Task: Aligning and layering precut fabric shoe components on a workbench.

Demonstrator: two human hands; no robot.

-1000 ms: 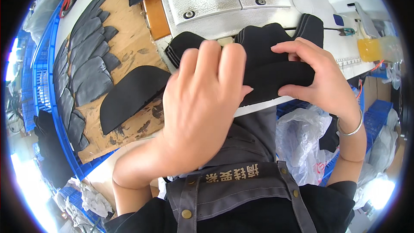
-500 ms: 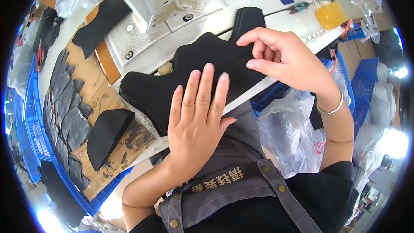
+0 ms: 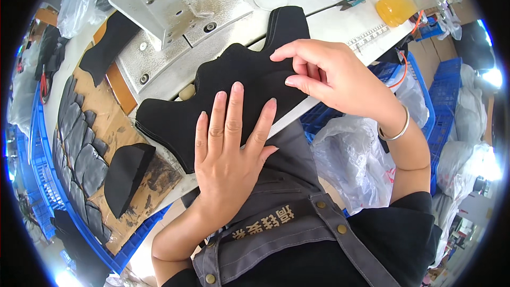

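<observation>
Left hand (image 3: 227,149): flat on black fabric (image 3: 228,69), fingers spread
Right hand (image 3: 332,74): at fabric's right edge, thumb and forefinger apart
Snips (image 3: 355,0): on table (image 3: 325,27)

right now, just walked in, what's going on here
A person has the left hand spread flat on shaped black material lying on a white work table. The right hand is over its right end, thumb and forefinger apart; whether it touches is hard to tell. To the left, a half-moon black piece and overlapping dark pieces lie on a brown board.
</observation>
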